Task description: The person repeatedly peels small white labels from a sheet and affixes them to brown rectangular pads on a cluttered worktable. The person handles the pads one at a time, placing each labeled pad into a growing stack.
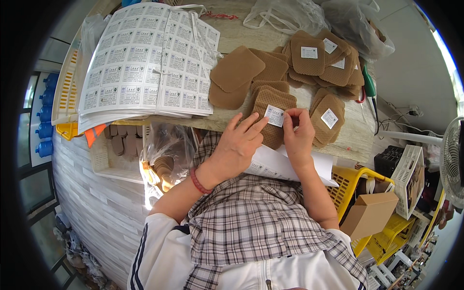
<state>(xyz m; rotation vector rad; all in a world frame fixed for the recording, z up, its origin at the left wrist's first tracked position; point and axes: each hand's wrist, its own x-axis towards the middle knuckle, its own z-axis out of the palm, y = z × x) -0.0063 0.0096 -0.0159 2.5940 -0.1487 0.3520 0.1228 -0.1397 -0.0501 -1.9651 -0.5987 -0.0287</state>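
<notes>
A white printed sticker (275, 116) lies on the top brown pad (273, 99) of a stack at the table's front edge. My right hand (298, 137) pinches the sticker's right edge between thumb and fingertips. My left hand (237, 147) is open, its fingers spread and the index fingertip at the sticker's left side. Beneath my wrists, a partly curled sticker sheet (263, 164) rests across my lap at the table edge. Just right of my right hand is a smaller stack of brown pads (333, 108) with a sticker on top.
A thick pile of printed sticker sheets (140, 63) covers the table's left. Behind my hands lie plain brown pads (237, 72) and stickered pads (309, 60). Clear plastic bags (357, 29) sit at the back. A yellow crate (345, 179) and cardboard box (369, 215) stand right, near a fan (454, 162).
</notes>
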